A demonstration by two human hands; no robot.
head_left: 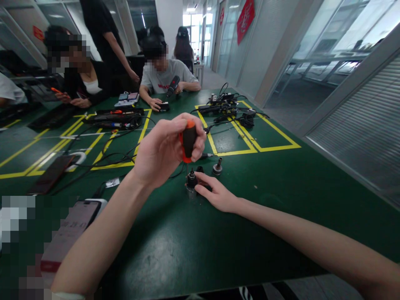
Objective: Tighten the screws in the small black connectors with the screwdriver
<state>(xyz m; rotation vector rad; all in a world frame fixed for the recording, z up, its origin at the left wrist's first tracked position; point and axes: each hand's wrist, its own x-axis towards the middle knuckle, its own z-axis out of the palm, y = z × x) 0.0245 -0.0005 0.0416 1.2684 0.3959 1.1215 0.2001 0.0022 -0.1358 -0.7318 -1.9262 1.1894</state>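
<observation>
My left hand (162, 148) is closed around the orange-and-black handle of a screwdriver (189, 141), held upright with its thin shaft pointing down. Below it stands a small dark cylindrical part (191, 180) with a narrow tip, on the green table. The fingers of my right hand (220, 195) grip this part from the right side. The screwdriver's tip comes down at the part's left edge; whether it touches a screw cannot be made out. Just behind my right hand is another small metal-and-black part (218, 167), standing upright.
Black cables and adapters (228, 106) lie inside yellow tape lines (278, 147) farther back. Phones (73, 227) rest at the left beside cables. Across the table (281, 179), one person (168, 73) holds a dark power tool; another person (89, 81) holds an orange tool.
</observation>
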